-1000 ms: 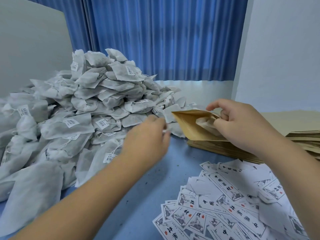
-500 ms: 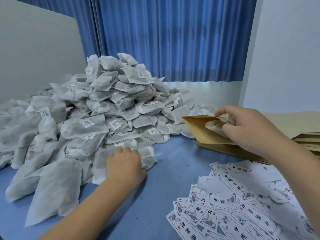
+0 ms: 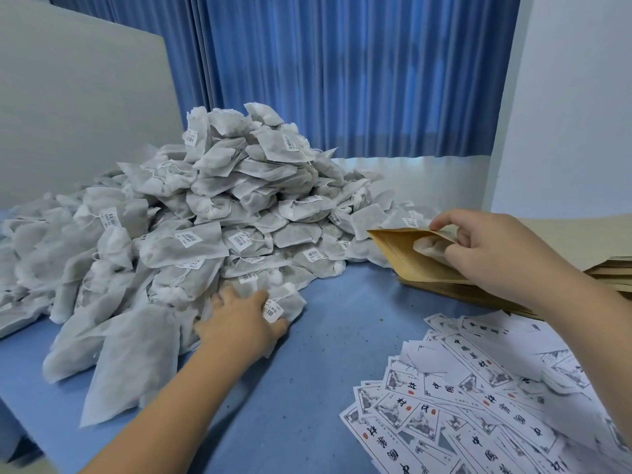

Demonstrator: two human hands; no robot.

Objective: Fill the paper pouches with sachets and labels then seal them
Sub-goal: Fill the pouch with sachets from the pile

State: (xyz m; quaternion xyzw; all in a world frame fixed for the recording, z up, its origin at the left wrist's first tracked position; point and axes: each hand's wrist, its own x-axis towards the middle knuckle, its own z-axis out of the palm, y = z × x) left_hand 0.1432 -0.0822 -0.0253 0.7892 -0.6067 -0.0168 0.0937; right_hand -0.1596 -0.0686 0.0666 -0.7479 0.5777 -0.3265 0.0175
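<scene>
Sachet pile (image 3: 222,217) fills left and centre of frame, heaped high and spilling to the near edge. Printed labels (image 3: 478,405) are fanned loose at lower right. The flat kraft pouch stack (image 3: 441,289) sits at right-centre, just beside the pile's right foot. Right hand (image 3: 485,248) pinches the top pouch (image 3: 403,254) at its mouth, index on the upper lip and thumb below, holding it gaping toward the pile. Something pale shows inside, looks like a sachet. Left hand (image 3: 239,323) lies on one tagged sachet (image 3: 289,304) at the pile's near foot, fingers spread over it, thumb at its near edge. It's blurred, so I can't tell whether it's actually gripped. Step looks like fetching another sachet for the open pouch, with label and seal not yet done. To do it well: take that single bag off the foot and don't dig under, or the slope slides. Watch the strings and tags, which can drag a neighbour along. Keep the pouch mouth wide and feed the narrow end first. Room: pleated blue curtain (image 3: 342,80) across the back, grey board (image 3: 85,114) upper left, white wall (image 3: 564,97) upper right. The blue tabletop (image 3: 325,354) is smooth with a few dark specks.
</scene>
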